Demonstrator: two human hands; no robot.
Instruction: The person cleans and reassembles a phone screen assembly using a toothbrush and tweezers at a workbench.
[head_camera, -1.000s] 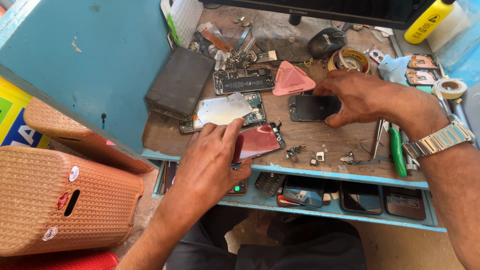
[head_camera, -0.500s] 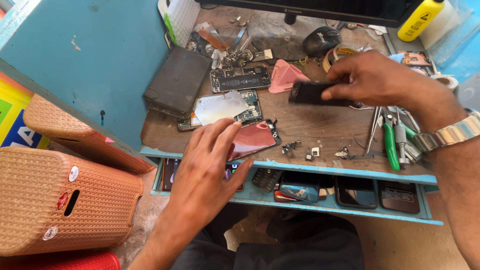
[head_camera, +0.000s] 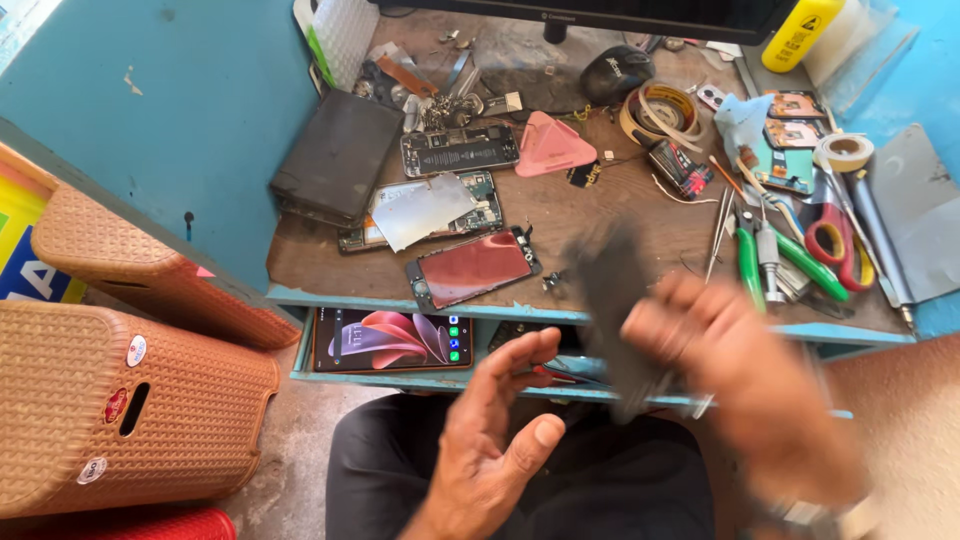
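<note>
My right hand (head_camera: 745, 385) is blurred with motion in front of the workbench and holds a dark flat phone part (head_camera: 618, 310) upright. My left hand (head_camera: 490, 440) is open over my lap, palm up, just left of that part and empty. On the bench lie a red-screened phone (head_camera: 475, 267), a silver back plate (head_camera: 425, 208) on an opened phone, a bare circuit-filled phone frame (head_camera: 462, 150) and a pink triangular pick (head_camera: 553, 147).
Workbench (head_camera: 620, 215) holds a dark tablet (head_camera: 338, 157), tape rolls (head_camera: 662, 112), green-handled pliers (head_camera: 750, 265), red scissors (head_camera: 838, 238), tweezers, black mouse (head_camera: 615, 70). A lit phone (head_camera: 392, 340) lies on the shelf below. Orange woven stools (head_camera: 120, 400) stand left, a yellow bottle (head_camera: 802, 32) at back right.
My right hand has lifted the dark phone part off the bench and brought it down towards my lap. My left hand has left the red-screened phone and turned palm up.
</note>
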